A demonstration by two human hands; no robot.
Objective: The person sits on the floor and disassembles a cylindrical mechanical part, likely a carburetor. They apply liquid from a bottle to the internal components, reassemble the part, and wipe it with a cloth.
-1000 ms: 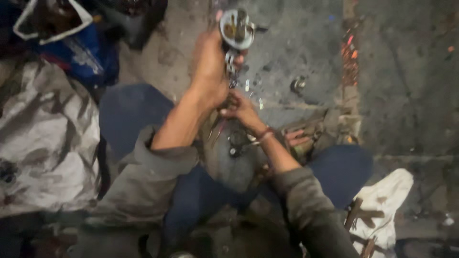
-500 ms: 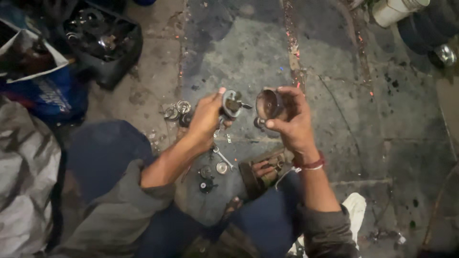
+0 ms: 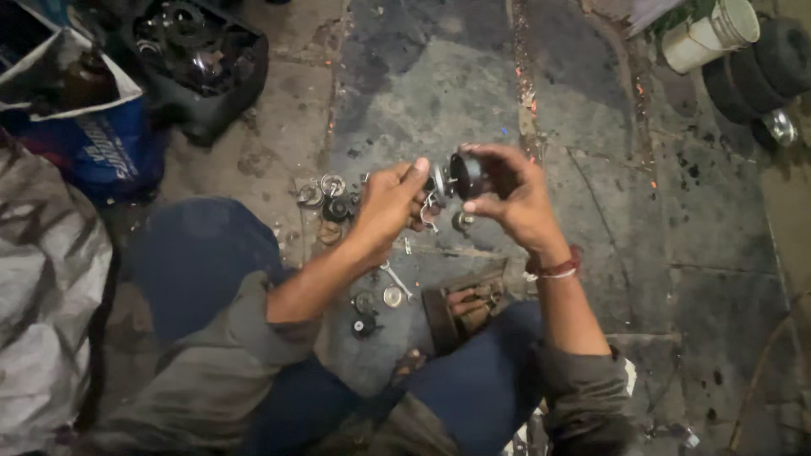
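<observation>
The left hand (image 3: 384,203) pinches a small silvery metal part (image 3: 438,181); the right hand (image 3: 515,196) curls its fingers around a dark round cap (image 3: 466,175). Both are held over the concrete floor (image 3: 439,76), the cap touching the part at its 3 o'clock, axes roughly in line. Loose bearings (image 3: 325,196) lie at 9 o'clock.

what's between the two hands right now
In the head view, a small metal part in the left hand meets a dark round part in the right hand; no bare gap shows.
</observation>
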